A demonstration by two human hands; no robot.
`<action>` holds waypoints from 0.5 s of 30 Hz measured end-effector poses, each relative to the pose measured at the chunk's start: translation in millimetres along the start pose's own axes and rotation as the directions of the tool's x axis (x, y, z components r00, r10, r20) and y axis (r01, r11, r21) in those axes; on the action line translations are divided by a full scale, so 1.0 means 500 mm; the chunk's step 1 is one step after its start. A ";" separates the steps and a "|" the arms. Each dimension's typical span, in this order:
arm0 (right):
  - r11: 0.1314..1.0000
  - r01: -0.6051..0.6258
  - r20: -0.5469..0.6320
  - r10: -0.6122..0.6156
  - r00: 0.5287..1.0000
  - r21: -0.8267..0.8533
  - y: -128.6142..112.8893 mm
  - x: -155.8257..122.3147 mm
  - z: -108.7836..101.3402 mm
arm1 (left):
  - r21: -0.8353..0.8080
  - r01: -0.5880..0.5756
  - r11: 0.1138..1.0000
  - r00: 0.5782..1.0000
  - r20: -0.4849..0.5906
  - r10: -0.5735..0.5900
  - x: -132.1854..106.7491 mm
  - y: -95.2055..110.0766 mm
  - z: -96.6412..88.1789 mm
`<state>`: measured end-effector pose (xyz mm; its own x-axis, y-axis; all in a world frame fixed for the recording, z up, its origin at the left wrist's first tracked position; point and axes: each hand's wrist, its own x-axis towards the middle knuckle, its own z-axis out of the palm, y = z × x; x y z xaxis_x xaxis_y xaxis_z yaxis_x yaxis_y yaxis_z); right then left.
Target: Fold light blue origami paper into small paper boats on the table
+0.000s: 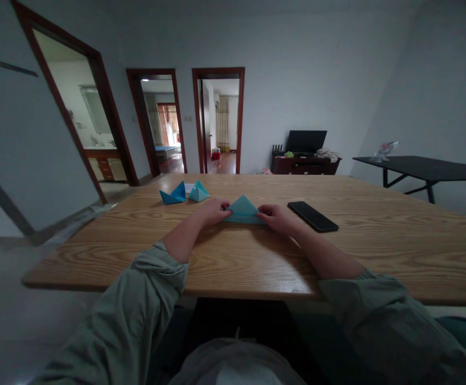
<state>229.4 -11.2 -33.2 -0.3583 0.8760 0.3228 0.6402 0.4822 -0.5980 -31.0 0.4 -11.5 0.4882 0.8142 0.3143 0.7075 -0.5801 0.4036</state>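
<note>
A pale blue folded paper triangle [243,210] lies flat on the wooden bench [145,256], between both hands. Its peak points to 12 o'clock and its long lower edge faces the person. The paper looks matte, with crisp creases. The left hand [212,211] comes in from 9 o'clock and the right hand [277,219] from 3 o'clock, each resting at a lower corner of the triangle. The fingers [227,206] are curled narrow over those corners, but I cannot tell whether they pinch the paper or only press on it.

Toward 10 o'clock from the triangle, a deep blue paper boat [173,193] and a teal paper peak [198,192] sit on the bench, almost touching, with a white paper slip [189,187] just behind them. A slim black phone [312,216] lies at a slant near the right hand, toward 3 o'clock, its glossy face catching the light. The bench has a warm, strongly marked grain. Loose grey-green cloth sleeves [145,299] are bunched on both forearms. Far off at 1 o'clock, a black screen [306,141] stands on a dark wooden cabinet [303,166]. At 2 o'clock, a small ornament [386,151] sits on a black table [425,167].
</note>
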 end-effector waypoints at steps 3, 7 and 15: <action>1.000 -0.001 0.002 0.001 1.000 0.012 0.005 0.001 0.001 | 0.020 -0.009 1.000 1.000 0.016 0.008 -0.003 0.004 -0.003; 1.000 0.000 0.003 0.000 1.000 0.009 0.004 0.000 0.001 | 0.023 -0.003 1.000 0.999 0.035 0.003 -0.005 0.007 -0.005; 1.000 -0.007 0.007 0.007 1.000 0.004 0.010 0.002 0.001 | 0.033 -0.018 0.999 0.999 0.032 0.017 -0.004 0.003 0.000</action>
<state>232.0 -8.2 -36.0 -0.3584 0.8793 0.3135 0.6401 0.4759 -0.6031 -30.9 -1.9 -11.6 0.5163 0.8044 0.2939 0.7151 -0.5937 0.3689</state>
